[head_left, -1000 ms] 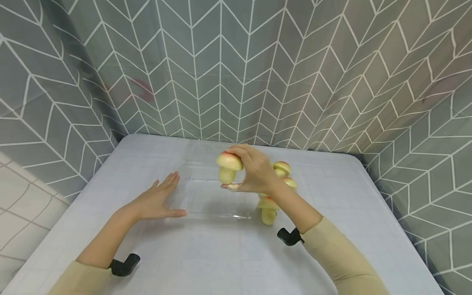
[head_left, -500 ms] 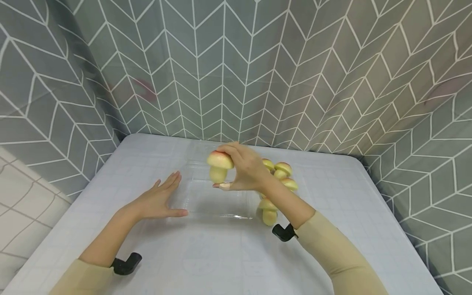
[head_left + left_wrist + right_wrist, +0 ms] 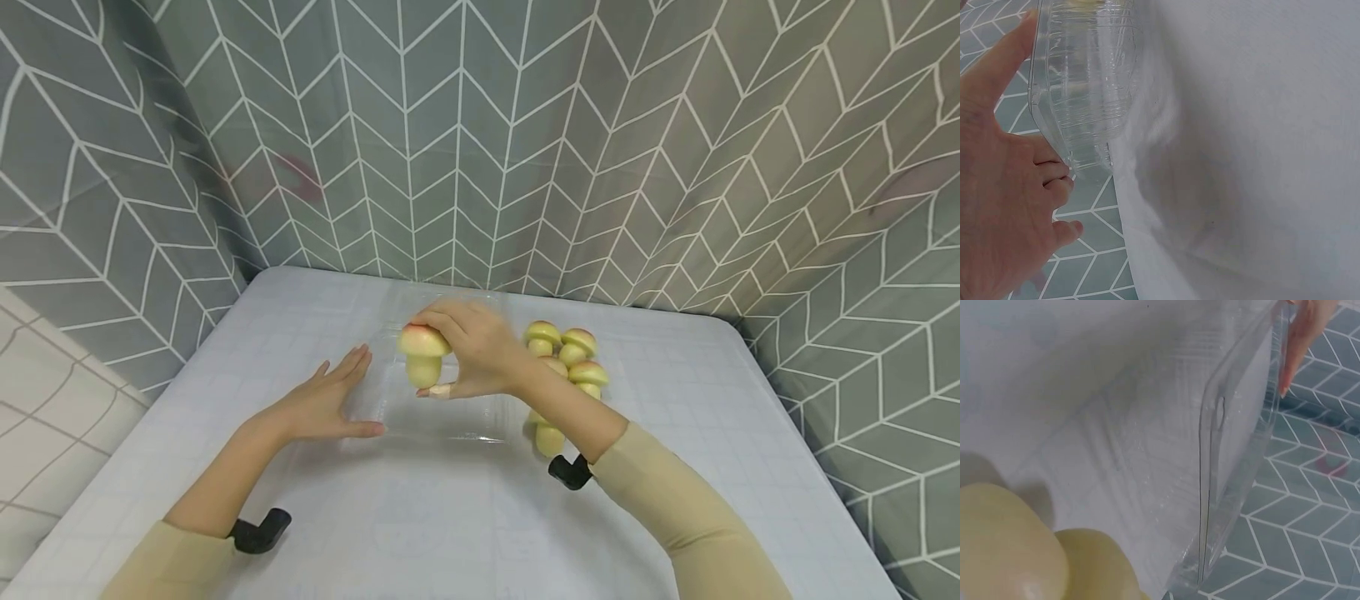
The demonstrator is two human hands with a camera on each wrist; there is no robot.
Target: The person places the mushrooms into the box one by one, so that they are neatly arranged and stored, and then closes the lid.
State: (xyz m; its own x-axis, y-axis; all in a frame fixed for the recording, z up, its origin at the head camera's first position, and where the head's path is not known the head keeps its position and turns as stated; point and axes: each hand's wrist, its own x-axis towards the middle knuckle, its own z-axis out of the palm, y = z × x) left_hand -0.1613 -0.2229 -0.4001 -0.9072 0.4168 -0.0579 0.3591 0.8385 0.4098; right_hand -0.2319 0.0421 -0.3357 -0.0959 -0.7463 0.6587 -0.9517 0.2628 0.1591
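Note:
A clear plastic container (image 3: 480,418) with its raised lid lies on the table. My right hand (image 3: 476,350) pinches a yellow mushroom with a reddish cap top (image 3: 423,357), thumb below and fingers on the cap, holding it upright over the container's left part. At the container's left side is my left hand (image 3: 326,408), fingers and thumb spread. The left wrist view shows that hand (image 3: 1010,187) with its thumb and fingers against the wall of the container (image 3: 1085,81). In the right wrist view the held mushroom is out of sight.
Several similar mushrooms (image 3: 577,343) stand clustered right of the container, partly behind the right forearm. Two of their rounded yellow shapes (image 3: 1007,550) show in the right wrist view. A grey chevron-patterned curtain (image 3: 480,167) borders the white-covered table (image 3: 420,517) at the back.
My right hand has carried the mushroom leftward and slightly down over the container, uncovering more of the clustered mushrooms. The left hand has stayed nearly still at the container's side.

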